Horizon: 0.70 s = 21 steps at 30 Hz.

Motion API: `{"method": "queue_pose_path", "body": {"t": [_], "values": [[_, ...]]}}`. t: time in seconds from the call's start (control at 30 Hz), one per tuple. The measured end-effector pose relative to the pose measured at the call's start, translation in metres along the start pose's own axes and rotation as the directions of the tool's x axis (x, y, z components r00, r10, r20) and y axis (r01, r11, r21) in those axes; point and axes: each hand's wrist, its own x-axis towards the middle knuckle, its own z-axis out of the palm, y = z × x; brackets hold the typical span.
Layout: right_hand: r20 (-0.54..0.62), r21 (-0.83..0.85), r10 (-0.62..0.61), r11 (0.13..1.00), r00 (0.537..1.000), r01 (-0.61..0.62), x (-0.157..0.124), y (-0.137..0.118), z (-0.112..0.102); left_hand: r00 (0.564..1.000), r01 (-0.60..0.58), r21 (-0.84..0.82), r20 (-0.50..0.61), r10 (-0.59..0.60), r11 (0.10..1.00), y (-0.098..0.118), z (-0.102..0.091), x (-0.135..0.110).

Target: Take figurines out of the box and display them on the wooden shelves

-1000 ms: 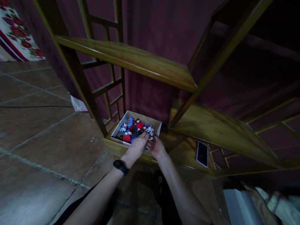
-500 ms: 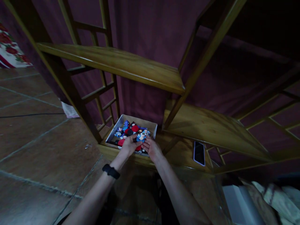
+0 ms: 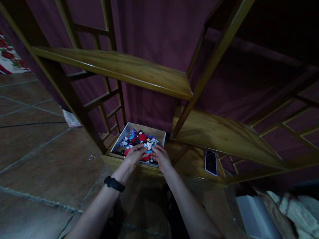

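Note:
Over a shallow cardboard box [image 3: 119,143], my two hands hold one small blue-and-white figurine [image 3: 149,146] between them. My left hand [image 3: 136,154], a black band on its wrist, grips the figurine's left side with closed fingers. On the other side, my right hand [image 3: 160,156] has its fingers closed against it too. Below and behind it the box contains several small figurines in red, blue, black and purple, among them a purple one [image 3: 133,131] and a red one [image 3: 142,137]. My fingers cover part of the held figurine and the box's front.
The box stands on the bottom board of a wooden lattice shelf [image 3: 112,66], under a higher shelf board. To the right lies a phone [image 3: 211,162]. A grey-white box [image 3: 256,212] and crumpled cloth [image 3: 291,212] are at lower right. A dark cable [image 3: 32,124] crosses the tiled floor.
Both hands still hold the figurine over the box, with only slight shifts of the fingers. The whole view has shifted slightly.

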Motion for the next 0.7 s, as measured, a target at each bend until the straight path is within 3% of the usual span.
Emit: {"method": "queue_pose_path", "body": {"t": [0.3,0.7], "values": [[-0.001,-0.061,-0.023,0.998,1.0,0.023,0.0019,0.0008,0.0008,0.999,-0.003,0.009,-0.05,0.004,1.0,-0.0009,-0.0011,0.0024],[0.03,-0.05,-0.044,0.998,0.999,0.045,-0.0012,-0.0056,0.0032,0.992,0.046,-0.101,-0.112,-0.057,0.994,0.0015,-0.004,0.0037]]}}
